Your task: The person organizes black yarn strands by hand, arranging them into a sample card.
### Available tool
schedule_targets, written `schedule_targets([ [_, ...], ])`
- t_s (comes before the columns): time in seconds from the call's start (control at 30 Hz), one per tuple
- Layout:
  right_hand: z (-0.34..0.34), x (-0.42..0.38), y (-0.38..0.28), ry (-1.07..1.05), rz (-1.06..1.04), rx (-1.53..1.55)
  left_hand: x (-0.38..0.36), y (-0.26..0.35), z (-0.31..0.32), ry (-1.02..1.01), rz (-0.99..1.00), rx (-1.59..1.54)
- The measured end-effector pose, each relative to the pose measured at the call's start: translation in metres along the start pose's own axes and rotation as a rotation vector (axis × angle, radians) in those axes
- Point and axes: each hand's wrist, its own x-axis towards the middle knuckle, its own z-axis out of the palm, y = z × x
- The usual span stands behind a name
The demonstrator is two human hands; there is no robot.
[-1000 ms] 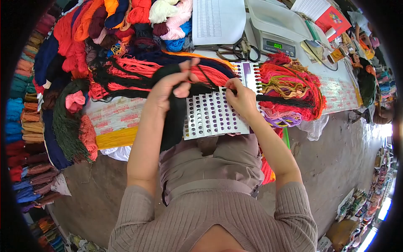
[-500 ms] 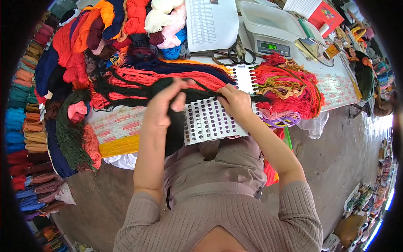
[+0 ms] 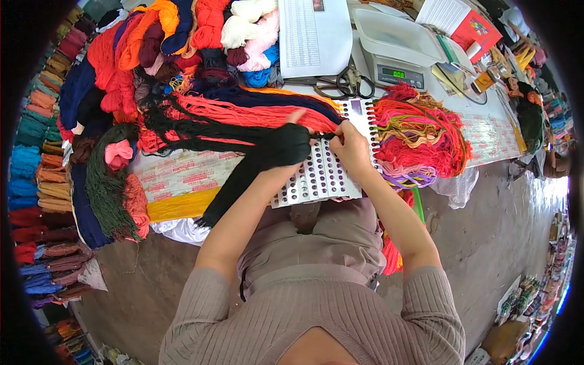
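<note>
A thick hank of black yarn (image 3: 277,149) drapes over my left hand (image 3: 297,117) and hides most of it. A fingertip shows above the strands, and the hand grips the yarn close to a white card with rows of punched holes (image 3: 313,176). My right hand (image 3: 353,152) is closed in a pinch on the narrow end of the same yarn, over the card's holes. Coral-red yarn (image 3: 261,118) and navy yarn (image 3: 243,97) stretch out behind my hands. To the right of the card lies a heap of mixed red, pink and olive yarn (image 3: 417,131).
Behind the card lie black-handled scissors (image 3: 353,82), a printed sheet (image 3: 316,39) and a digital scale (image 3: 398,74) under a clear tray (image 3: 398,36). Coloured skeins (image 3: 109,67) pile up at the left. Dark green yarn (image 3: 109,188) hangs over the table edge (image 3: 182,207).
My left hand has moved right and down toward my right hand, its palm now covered by the black yarn. The yarn's loose tail has swung out to the left over the table edge.
</note>
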Motion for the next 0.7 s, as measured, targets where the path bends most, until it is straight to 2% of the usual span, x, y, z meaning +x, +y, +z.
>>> schedule_targets([
  [0.1, -0.002, 0.0, -0.003, -0.046, -0.031, -0.055, 0.004, -0.013, -0.004, -0.042, -0.029, -0.123],
  [0.13, -0.004, -0.001, -0.005, -0.099, -0.047, -0.086, -0.004, 0.0, -0.015, -0.045, 0.074, -0.097],
  [0.2, -0.007, -0.001, -0.011, -0.144, -0.126, -0.14, -0.004, -0.007, -0.037, 0.136, 0.228, 0.171],
  [0.23, -0.006, -0.001, -0.015, -0.13, -0.182, -0.195, -0.003, -0.01, -0.042, 0.183, -0.028, -0.165],
  [0.3, 0.0, -0.001, -0.012, -0.125, -0.199, -0.195, -0.005, -0.011, -0.041, 0.271, 0.3, 0.134],
  [0.33, 0.0, 0.001, -0.012, -0.128, -0.19, -0.194, -0.004, -0.003, -0.032, 0.279, 0.083, -0.085],
  [0.4, 0.0, 0.0, -0.013, -0.135, -0.183, -0.207, 0.002, 0.007, -0.015, 0.104, -0.276, -0.267],
  [0.43, 0.0, 0.0, -0.013, -0.135, -0.171, -0.205, 0.001, -0.012, -0.006, 0.026, 0.095, 0.025],
  [0.47, -0.001, 0.0, -0.014, -0.134, -0.159, -0.203, 0.002, -0.03, 0.002, 0.013, 0.085, 0.049],
  [0.57, -0.003, 0.0, -0.014, -0.137, -0.17, -0.218, 0.002, -0.014, -0.005, -0.038, 0.107, 0.209],
  [0.63, -0.005, 0.0, -0.016, -0.139, -0.17, -0.198, 0.0, -0.024, -0.007, 0.003, 0.275, 0.315],
  [0.7, -0.004, 0.0, -0.016, -0.153, -0.132, -0.163, 0.001, -0.031, 0.001, -0.018, 0.066, 0.188],
])
